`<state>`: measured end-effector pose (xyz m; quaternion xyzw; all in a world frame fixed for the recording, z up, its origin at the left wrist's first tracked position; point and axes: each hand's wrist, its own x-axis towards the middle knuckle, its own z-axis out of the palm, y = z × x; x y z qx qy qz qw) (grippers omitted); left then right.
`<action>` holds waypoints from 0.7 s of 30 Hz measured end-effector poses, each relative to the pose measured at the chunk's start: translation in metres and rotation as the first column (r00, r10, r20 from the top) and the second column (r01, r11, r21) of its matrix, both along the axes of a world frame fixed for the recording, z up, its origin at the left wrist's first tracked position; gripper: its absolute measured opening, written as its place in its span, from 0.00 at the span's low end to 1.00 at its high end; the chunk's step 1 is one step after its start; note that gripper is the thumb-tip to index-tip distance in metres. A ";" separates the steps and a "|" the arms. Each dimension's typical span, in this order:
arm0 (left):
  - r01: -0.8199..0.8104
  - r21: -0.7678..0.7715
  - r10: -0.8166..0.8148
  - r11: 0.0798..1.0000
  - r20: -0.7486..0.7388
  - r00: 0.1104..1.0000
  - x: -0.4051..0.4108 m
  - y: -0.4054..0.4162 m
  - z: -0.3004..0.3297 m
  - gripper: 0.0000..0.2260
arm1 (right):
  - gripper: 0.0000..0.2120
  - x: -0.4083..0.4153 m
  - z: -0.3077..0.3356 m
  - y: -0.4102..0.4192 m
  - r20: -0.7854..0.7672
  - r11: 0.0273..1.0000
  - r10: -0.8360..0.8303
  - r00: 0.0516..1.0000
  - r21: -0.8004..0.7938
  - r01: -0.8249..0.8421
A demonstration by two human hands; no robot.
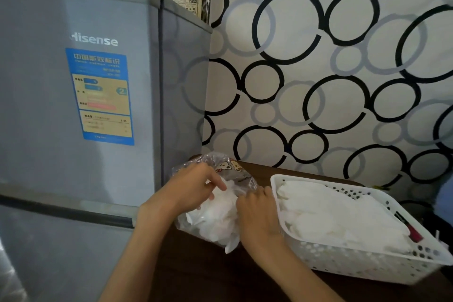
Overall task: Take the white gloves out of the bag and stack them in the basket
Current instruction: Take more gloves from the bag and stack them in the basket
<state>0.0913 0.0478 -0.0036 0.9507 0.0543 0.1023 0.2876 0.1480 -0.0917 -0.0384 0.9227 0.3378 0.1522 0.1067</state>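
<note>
Dark wooden tabletop [196, 274] under my hands carries the clear crinkly plastic bag [241, 176] of white cotton gloves [215, 216]. My left hand [193, 185] curls over the bag's mouth, fingers pinching film; my right hand [257, 213] grips the near edge, seemingly bunching bag and gloves. I judge the gloves light, soft and floppy, best pinched at a cuff. Right of my right hand, the white perforated plastic basket [367, 262] already holds stacked gloves. Left stands a grey fridge [73, 105] reading "Hisense", its blue energy label blurred.
</note>
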 end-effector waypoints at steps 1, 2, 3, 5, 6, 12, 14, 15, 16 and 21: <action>-0.018 0.014 0.017 1.000 0.010 1.000 -0.001 0.002 0.000 0.13 | 0.08 0.000 0.001 0.001 0.016 1.000 0.021 1.000 0.003 -0.021; -0.033 0.031 0.033 0.999 0.018 0.999 -0.003 0.004 0.001 0.13 | 0.08 0.002 0.003 0.002 0.015 0.999 0.044 0.999 0.024 -0.044; -0.046 0.057 0.045 0.997 0.022 0.999 -0.004 0.005 0.001 0.13 | 0.08 0.003 0.005 0.000 -0.008 0.995 0.072 0.997 0.072 -0.071; -0.066 0.135 0.065 0.989 0.006 0.998 -0.005 0.006 0.000 0.11 | 0.08 0.007 0.010 -0.006 -0.148 0.954 0.152 0.977 0.280 -0.106; -0.064 0.165 0.068 0.984 -0.018 0.998 -0.004 0.006 -0.001 0.11 | 0.08 0.008 0.015 -0.012 -0.250 0.912 0.193 0.949 0.402 -0.079; -0.089 0.221 0.107 0.971 -0.070 0.992 0.000 -0.004 -0.009 0.27 | 0.02 0.012 0.046 -0.036 -0.508 0.760 0.415 0.755 0.650 0.020; -0.116 0.249 0.129 0.962 -0.036 0.991 0.003 -0.007 -0.012 0.26 | 0.03 0.011 0.050 -0.039 -0.486 0.689 0.442 0.754 0.722 0.061; -0.128 0.251 0.138 0.959 -0.024 0.990 0.004 -0.008 -0.013 0.26 | 0.04 0.011 0.051 -0.040 -0.475 0.671 0.449 0.757 0.738 0.065; -0.139 0.253 0.148 0.957 -0.017 0.989 0.004 -0.007 -0.015 0.25 | 0.04 0.009 0.053 -0.040 -0.479 0.680 0.464 0.745 0.732 0.047; -0.155 0.241 0.166 0.958 -0.027 0.986 0.006 -0.001 -0.019 0.17 | 0.05 0.009 0.062 -0.048 -0.421 0.485 0.523 0.741 0.862 0.148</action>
